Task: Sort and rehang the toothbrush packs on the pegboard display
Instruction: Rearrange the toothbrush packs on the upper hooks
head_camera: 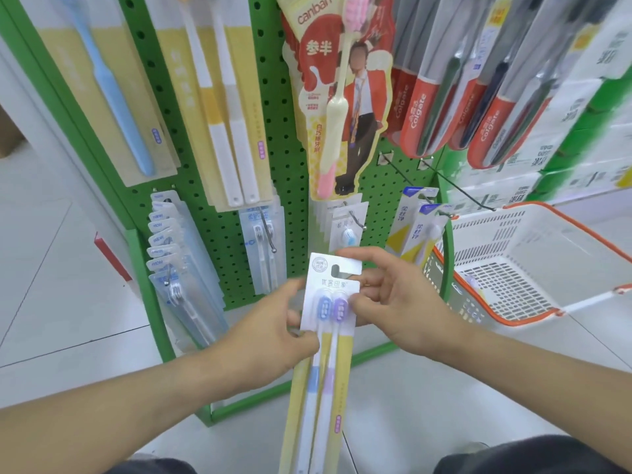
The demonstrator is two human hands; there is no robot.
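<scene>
Both hands hold one twin pack upright in front of the lower pegboard: left hand pinches its left edge beside the blue and purple heads, right hand grips the top right corner by the hang slot. Just behind, a bare hook sticks out over white packs, clear packs hang left, white basket sits right. Farther up hang the canban pack and red Colgate packs.
</scene>
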